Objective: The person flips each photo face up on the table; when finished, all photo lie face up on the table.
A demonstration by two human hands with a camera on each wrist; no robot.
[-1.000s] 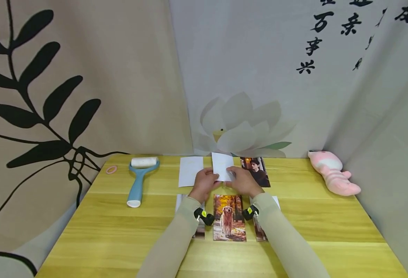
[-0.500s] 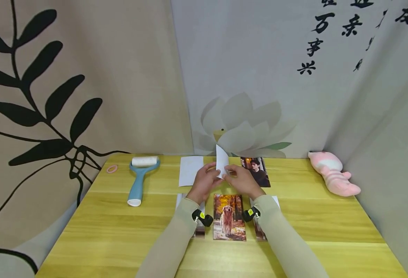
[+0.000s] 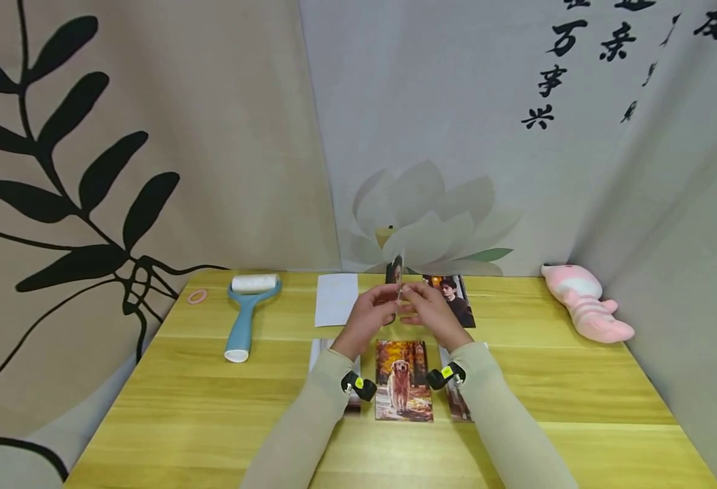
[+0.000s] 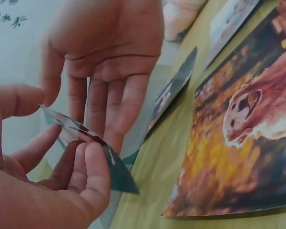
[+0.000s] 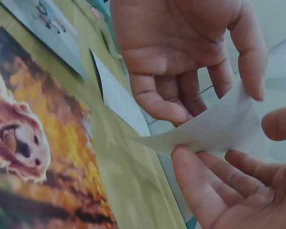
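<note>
Between both hands stands a photo print [image 3: 394, 270] on edge above the back of the table. Its dark printed face [image 4: 117, 171] shows in the left wrist view, its bent white back [image 5: 214, 129] in the right wrist view. My left hand [image 3: 371, 316] pinches the print, its fingers against the printed face. From the other side my right hand [image 3: 433, 316] holds it, fingers on the white back. Nearer me lies a photo of a golden dog [image 3: 404, 380], face up. A face-down white print [image 3: 337, 300] is left of the hands; right of them lies a portrait photo [image 3: 453, 302].
Two more prints, a left one [image 3: 352, 404] and a right one [image 3: 457, 401], lie partly under my forearms. A blue lint roller [image 3: 244, 326] and a pink ring [image 3: 196, 297] are at the left. A pink plush toy [image 3: 587, 305] lies at the right by the curtain.
The print between my hands has turned from its white back facing me to edge-on, with its dark picture side coming into sight. The prints on the table have not moved.
</note>
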